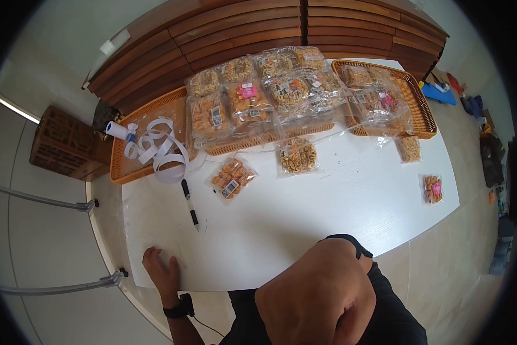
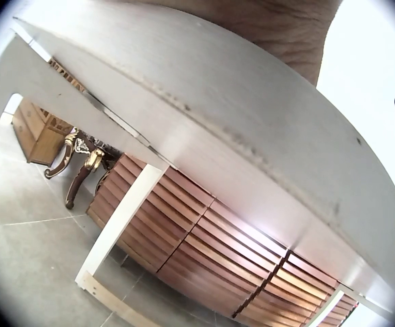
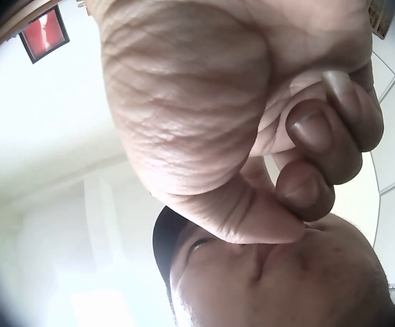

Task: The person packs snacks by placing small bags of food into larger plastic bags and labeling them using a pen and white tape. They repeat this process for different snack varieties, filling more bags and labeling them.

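Observation:
My left hand (image 1: 163,273) rests at the near left edge of the white table (image 1: 258,224), its fingers spread apart; the left wrist view catches only part of that hand (image 2: 279,30) above the table edge. My right hand (image 1: 316,290) is raised close in front of the head camera. In the right wrist view, its fingers (image 3: 323,146) are curled and the thumb reaches toward them near a person's mouth, with nothing visible between them. A black and white pen (image 1: 190,204) lies beyond the left hand. Past it are a bagged snack with a barcode label (image 1: 233,179) and another clear snack bag (image 1: 298,156).
Several bagged snacks (image 1: 250,100) pile on a wicker tray (image 1: 270,140) at the back. A second wicker tray (image 1: 425,112) holds more at right. Curled white label tape (image 1: 180,155) hangs over the left tray's edge. Two small packs (image 1: 409,149) (image 1: 434,190) lie far right.

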Demonstrator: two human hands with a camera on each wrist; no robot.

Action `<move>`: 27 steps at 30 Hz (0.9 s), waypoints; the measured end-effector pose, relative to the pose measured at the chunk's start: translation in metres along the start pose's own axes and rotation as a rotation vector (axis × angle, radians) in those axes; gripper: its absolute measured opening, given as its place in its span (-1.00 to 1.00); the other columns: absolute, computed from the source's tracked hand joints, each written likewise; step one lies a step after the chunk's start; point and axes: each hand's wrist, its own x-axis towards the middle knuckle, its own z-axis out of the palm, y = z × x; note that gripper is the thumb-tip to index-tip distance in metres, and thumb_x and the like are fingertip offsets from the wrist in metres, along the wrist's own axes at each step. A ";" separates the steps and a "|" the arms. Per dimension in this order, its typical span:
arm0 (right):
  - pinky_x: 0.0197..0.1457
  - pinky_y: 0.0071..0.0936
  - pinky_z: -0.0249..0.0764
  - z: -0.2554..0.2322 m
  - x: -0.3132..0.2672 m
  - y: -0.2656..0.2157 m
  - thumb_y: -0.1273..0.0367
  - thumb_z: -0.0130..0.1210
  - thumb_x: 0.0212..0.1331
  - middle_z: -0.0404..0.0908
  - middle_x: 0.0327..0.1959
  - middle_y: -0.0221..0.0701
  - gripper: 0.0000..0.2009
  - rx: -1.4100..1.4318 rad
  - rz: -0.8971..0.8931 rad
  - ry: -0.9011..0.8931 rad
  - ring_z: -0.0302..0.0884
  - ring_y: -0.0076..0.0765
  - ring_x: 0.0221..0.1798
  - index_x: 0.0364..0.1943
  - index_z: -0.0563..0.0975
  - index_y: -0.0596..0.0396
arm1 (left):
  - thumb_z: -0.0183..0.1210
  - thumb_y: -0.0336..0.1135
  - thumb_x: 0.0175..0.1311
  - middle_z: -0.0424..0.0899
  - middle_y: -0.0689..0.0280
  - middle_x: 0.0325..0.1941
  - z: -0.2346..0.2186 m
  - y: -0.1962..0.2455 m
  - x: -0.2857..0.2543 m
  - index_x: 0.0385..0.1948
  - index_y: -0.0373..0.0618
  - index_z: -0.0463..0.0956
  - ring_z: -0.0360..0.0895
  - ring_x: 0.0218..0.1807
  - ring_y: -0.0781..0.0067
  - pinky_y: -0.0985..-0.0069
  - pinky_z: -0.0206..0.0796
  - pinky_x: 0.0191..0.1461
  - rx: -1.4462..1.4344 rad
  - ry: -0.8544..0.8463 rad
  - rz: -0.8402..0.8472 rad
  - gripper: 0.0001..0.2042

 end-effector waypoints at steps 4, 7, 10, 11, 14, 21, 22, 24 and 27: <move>-0.76 -0.57 0.18 0.001 0.000 0.004 0.64 -0.05 -0.05 0.47 -0.77 -0.44 -0.43 0.037 -0.064 0.015 0.29 -0.56 -0.84 0.18 0.40 0.63 | 0.27 -0.36 0.05 0.38 -0.06 0.23 -0.001 0.003 0.000 0.04 -0.22 0.38 0.27 0.30 -0.17 0.03 0.10 0.40 0.002 0.000 -0.009 -0.53; -0.76 -0.56 0.20 0.000 0.003 0.004 0.64 -0.07 -0.02 0.58 -0.68 -0.33 -0.46 0.047 -0.092 0.008 0.31 -0.54 -0.83 0.16 0.41 0.65 | 0.27 -0.37 0.06 0.38 -0.06 0.23 -0.001 0.004 0.000 0.05 -0.22 0.38 0.27 0.31 -0.17 0.03 0.10 0.40 0.002 0.001 -0.009 -0.53; -0.76 -0.55 0.19 0.000 0.001 0.021 0.66 -0.09 0.00 0.63 -0.63 -0.26 -0.48 0.023 -0.226 0.003 0.31 -0.54 -0.83 0.15 0.41 0.66 | 0.27 -0.37 0.06 0.38 -0.06 0.23 -0.002 0.007 0.000 0.05 -0.22 0.38 0.27 0.31 -0.17 0.03 0.10 0.40 0.002 0.000 -0.012 -0.53; -0.76 -0.55 0.18 0.000 0.000 0.022 0.67 -0.09 0.00 0.64 -0.62 -0.24 -0.48 0.026 -0.240 0.007 0.32 -0.54 -0.83 0.15 0.41 0.66 | 0.27 -0.37 0.06 0.38 -0.06 0.23 -0.002 0.006 0.000 0.05 -0.22 0.37 0.26 0.31 -0.17 0.03 0.10 0.41 0.003 0.000 -0.010 -0.53; -0.77 -0.55 0.17 0.003 -0.001 0.009 0.67 -0.09 0.01 0.62 -0.64 -0.25 -0.49 0.076 -0.127 0.026 0.32 -0.54 -0.83 0.14 0.42 0.66 | 0.27 -0.37 0.06 0.38 -0.06 0.24 -0.001 0.003 0.000 0.05 -0.22 0.37 0.26 0.31 -0.17 0.03 0.10 0.41 0.010 -0.002 -0.005 -0.53; -0.77 -0.55 0.16 0.002 0.005 0.004 0.69 -0.10 -0.01 0.67 -0.55 -0.14 -0.49 0.104 -0.099 0.048 0.30 -0.53 -0.84 0.13 0.43 0.67 | 0.24 -0.34 0.14 0.39 -0.02 0.24 -0.002 0.003 -0.001 0.10 -0.20 0.35 0.28 0.32 -0.13 0.06 0.09 0.42 0.038 -0.011 0.014 -0.53; -0.78 -0.55 0.16 0.002 0.005 0.004 0.69 -0.11 -0.02 0.69 -0.51 -0.11 -0.49 0.110 -0.105 0.055 0.31 -0.53 -0.84 0.13 0.43 0.67 | 0.25 -0.34 0.11 0.39 -0.03 0.24 -0.002 0.003 -0.001 0.08 -0.20 0.36 0.27 0.32 -0.14 0.05 0.09 0.42 0.027 -0.008 0.007 -0.53; -0.78 -0.55 0.17 0.004 0.000 0.014 0.70 -0.12 -0.03 0.71 -0.43 -0.04 -0.48 0.113 -0.164 0.068 0.32 -0.52 -0.84 0.13 0.42 0.68 | 0.27 -0.36 0.06 0.38 -0.06 0.23 -0.001 0.004 0.000 0.05 -0.22 0.37 0.27 0.31 -0.17 0.03 0.10 0.41 0.005 -0.003 -0.007 -0.53; -0.78 -0.54 0.18 0.003 -0.001 0.014 0.71 -0.13 -0.04 0.73 -0.36 0.00 -0.48 0.099 -0.179 0.057 0.33 -0.51 -0.83 0.12 0.42 0.69 | 0.28 -0.36 0.06 0.38 -0.06 0.23 -0.002 0.004 0.000 0.05 -0.22 0.37 0.27 0.31 -0.17 0.03 0.10 0.41 0.002 0.000 -0.008 -0.53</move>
